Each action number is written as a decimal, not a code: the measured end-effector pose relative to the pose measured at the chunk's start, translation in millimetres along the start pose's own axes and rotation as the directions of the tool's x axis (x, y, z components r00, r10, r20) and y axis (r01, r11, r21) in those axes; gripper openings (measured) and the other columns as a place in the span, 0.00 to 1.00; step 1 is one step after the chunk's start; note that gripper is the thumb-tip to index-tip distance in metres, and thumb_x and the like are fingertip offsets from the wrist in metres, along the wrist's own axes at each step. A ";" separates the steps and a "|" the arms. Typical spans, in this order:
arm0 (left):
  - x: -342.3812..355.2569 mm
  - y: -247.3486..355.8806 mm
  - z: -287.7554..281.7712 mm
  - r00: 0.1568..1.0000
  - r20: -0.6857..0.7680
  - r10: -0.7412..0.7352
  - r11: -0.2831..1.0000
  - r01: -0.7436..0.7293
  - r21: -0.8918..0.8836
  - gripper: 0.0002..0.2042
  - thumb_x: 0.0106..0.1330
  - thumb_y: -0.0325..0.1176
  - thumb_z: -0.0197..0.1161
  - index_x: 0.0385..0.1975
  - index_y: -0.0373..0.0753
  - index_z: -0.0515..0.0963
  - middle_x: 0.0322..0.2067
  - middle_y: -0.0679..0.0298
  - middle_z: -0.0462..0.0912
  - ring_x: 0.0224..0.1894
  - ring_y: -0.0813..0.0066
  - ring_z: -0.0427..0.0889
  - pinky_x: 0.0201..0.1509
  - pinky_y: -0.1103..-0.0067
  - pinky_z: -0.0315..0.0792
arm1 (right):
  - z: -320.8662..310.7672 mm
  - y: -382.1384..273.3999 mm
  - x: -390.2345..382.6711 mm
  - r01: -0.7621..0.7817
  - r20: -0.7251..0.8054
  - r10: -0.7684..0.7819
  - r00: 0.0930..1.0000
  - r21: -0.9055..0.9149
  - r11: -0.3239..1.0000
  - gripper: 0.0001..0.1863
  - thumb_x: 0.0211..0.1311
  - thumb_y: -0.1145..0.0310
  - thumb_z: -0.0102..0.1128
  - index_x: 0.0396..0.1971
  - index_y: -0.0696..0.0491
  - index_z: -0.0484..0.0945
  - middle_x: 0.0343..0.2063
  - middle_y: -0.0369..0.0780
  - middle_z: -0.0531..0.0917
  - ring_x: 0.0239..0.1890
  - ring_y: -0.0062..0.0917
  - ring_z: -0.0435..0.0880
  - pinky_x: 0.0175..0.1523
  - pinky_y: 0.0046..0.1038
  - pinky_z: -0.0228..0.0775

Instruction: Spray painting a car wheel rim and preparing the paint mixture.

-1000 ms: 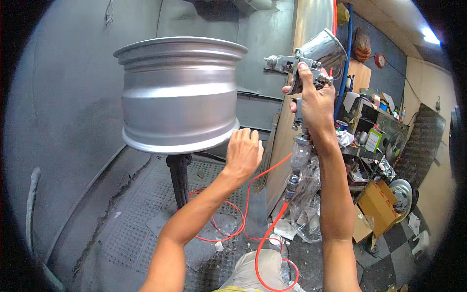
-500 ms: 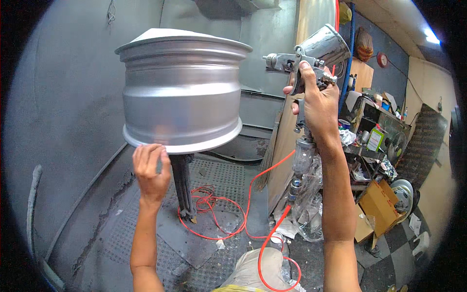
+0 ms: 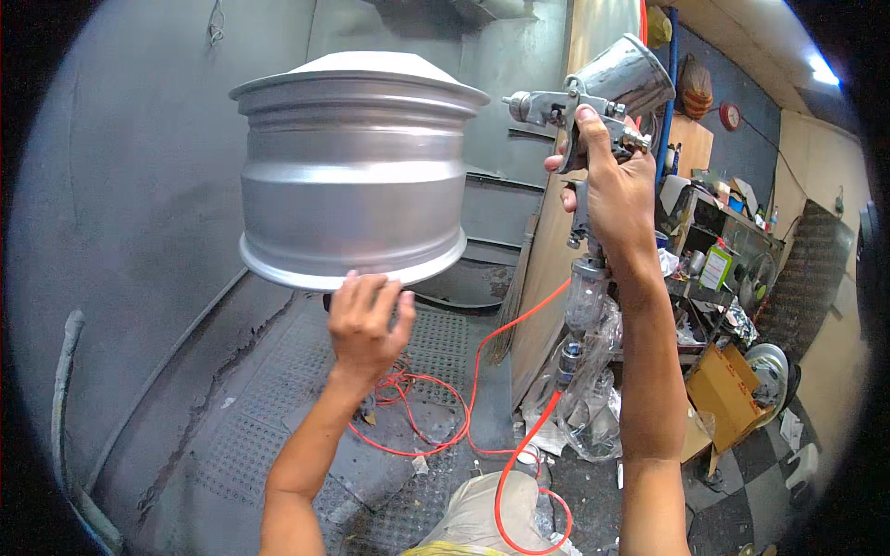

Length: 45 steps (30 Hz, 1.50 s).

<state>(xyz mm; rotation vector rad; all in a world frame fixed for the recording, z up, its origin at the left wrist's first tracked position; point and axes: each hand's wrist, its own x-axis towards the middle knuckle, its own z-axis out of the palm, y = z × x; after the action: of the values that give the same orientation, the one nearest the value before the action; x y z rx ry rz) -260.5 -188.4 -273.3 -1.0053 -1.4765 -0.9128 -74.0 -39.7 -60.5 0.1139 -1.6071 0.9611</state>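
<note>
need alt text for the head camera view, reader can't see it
A person's right hand holds up a metal spray gun to the right of a silver wheel rim, with the left hand at the rim's lower edge. Red hose hangs below the gun and more lies coiled on the floor; a grey wall stands behind.

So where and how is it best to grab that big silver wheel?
Probably hold the wheel by its bottom lip, from the near side and below, where the left grip is. That lip flares out beyond the part above, which should give an edge to hook, and there's space beneath it.
</note>
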 end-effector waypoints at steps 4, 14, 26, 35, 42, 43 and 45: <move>15.6 35.2 30.8 0.993 0.113 0.025 0.984 -0.005 -0.175 0.12 0.64 0.35 0.68 0.43 0.36 0.84 0.42 0.56 0.83 0.45 0.54 0.82 0.58 0.60 0.76 | -0.4 -5.3 10.5 0.023 0.022 -0.022 1.000 -0.026 0.999 0.17 0.75 0.58 0.61 0.45 0.58 0.76 0.33 0.40 0.84 0.28 0.22 0.86 0.17 0.21 0.71; 12.5 -25.8 -7.4 0.990 -0.137 0.009 0.997 -0.020 -0.079 0.05 0.65 0.30 0.64 0.32 0.36 0.81 0.34 0.58 0.83 0.41 0.55 0.82 0.58 0.58 0.73 | -0.5 -30.4 26.5 0.082 0.080 -0.067 0.995 -0.200 0.976 0.20 0.75 0.56 0.60 0.41 0.61 0.82 0.33 0.42 0.86 0.29 0.23 0.89 0.18 0.21 0.72; -6.8 -40.9 1.6 0.990 -0.132 0.041 0.999 -0.043 -0.014 0.09 0.61 0.32 0.67 0.39 0.37 0.84 0.40 0.57 0.82 0.47 0.54 0.82 0.63 0.57 0.73 | 2.8 -40.8 45.3 0.148 0.162 -0.106 0.981 -0.277 0.949 0.21 0.75 0.55 0.60 0.43 0.62 0.80 0.36 0.44 0.87 0.31 0.24 0.90 0.21 0.20 0.77; 15.8 35.4 53.9 0.993 0.071 0.091 0.986 -0.080 -0.145 0.12 0.62 0.35 0.68 0.41 0.36 0.85 0.45 0.57 0.83 0.49 0.54 0.80 0.60 0.60 0.71 | 13.7 -53.6 25.8 0.177 0.186 -0.140 0.973 -0.198 0.964 0.19 0.75 0.56 0.60 0.40 0.60 0.82 0.30 0.41 0.86 0.29 0.22 0.89 0.19 0.20 0.76; 18.2 3.5 13.5 1.000 0.012 0.020 0.998 -0.019 -0.053 0.07 0.63 0.31 0.67 0.37 0.37 0.84 0.41 0.57 0.83 0.47 0.55 0.81 0.63 0.58 0.69 | 2.0 -63.0 -1.2 0.089 0.161 -0.059 0.985 -0.189 0.978 0.21 0.76 0.53 0.58 0.41 0.59 0.83 0.28 0.40 0.85 0.30 0.22 0.89 0.20 0.20 0.74; 15.1 -10.9 3.6 1.000 -0.001 0.022 1.000 -0.022 -0.015 0.07 0.63 0.31 0.66 0.38 0.36 0.83 0.41 0.57 0.82 0.47 0.56 0.80 0.63 0.57 0.69 | -1.0 -55.5 -3.8 0.086 0.140 -0.067 0.988 -0.136 0.987 0.21 0.76 0.51 0.58 0.40 0.58 0.82 0.27 0.39 0.84 0.29 0.20 0.88 0.19 0.18 0.70; 10.3 -37.3 -13.1 1.000 -0.020 0.016 0.999 -0.015 0.048 0.06 0.64 0.30 0.65 0.37 0.36 0.83 0.40 0.57 0.82 0.46 0.56 0.80 0.63 0.56 0.70 | -12.7 -43.4 -8.3 0.076 0.089 -0.067 0.994 -0.108 0.991 0.22 0.76 0.50 0.58 0.38 0.57 0.82 0.27 0.38 0.84 0.29 0.18 0.88 0.19 0.17 0.68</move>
<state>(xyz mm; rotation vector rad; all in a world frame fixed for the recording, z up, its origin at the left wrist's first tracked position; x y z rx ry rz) -291.6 -212.5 -262.3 -0.9685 -1.4647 -0.8703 -37.5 -63.6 -45.9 0.1360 -1.7196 0.8187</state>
